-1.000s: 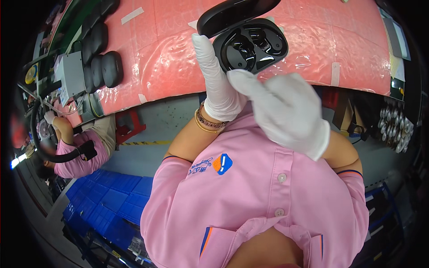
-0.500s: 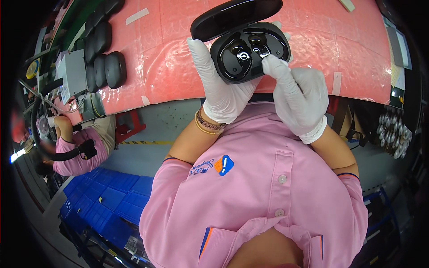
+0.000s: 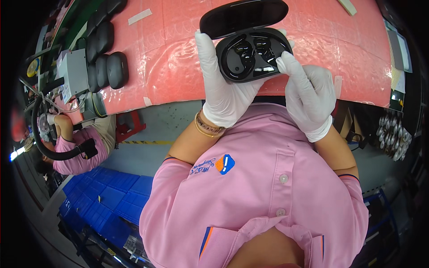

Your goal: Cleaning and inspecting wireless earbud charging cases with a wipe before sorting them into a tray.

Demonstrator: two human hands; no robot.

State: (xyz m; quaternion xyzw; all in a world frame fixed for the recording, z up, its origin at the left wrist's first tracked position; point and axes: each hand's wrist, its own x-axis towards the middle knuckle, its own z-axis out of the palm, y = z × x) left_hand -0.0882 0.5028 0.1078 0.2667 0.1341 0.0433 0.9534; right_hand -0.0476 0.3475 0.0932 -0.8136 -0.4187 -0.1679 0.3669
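An open black earbud case (image 3: pixel 241 79) is held above the table's near edge, its oval lid (image 3: pixel 243 18) raised at the back. My left hand (image 3: pixel 229 97), in a white glove, cradles the case from below and left, thumb up along its left side. Two glossy black earbuds with ear hooks lie inside, a left earbud (image 3: pixel 244 56) and a right earbud (image 3: pixel 264 48). My gloved right hand (image 3: pixel 312 94) has its fingers curled together, fingertips at the case's front right corner beside the right earbud. Whatever those fingertips may pinch is hidden.
Pink film covers the table (image 3: pixel 174 58), with strips of tape on it. Several closed black cases (image 3: pixel 117 70) line its left side, near a grey box (image 3: pixel 73 71) with cables. Blue bins (image 3: pixel 105 196) stand lower left. Another person (image 3: pixel 82 147) sits at far left.
Both hands and the case have shifted slightly right. My right fingertips have moved from over the right earbud to the case's front right corner, and the case has tilted a little.
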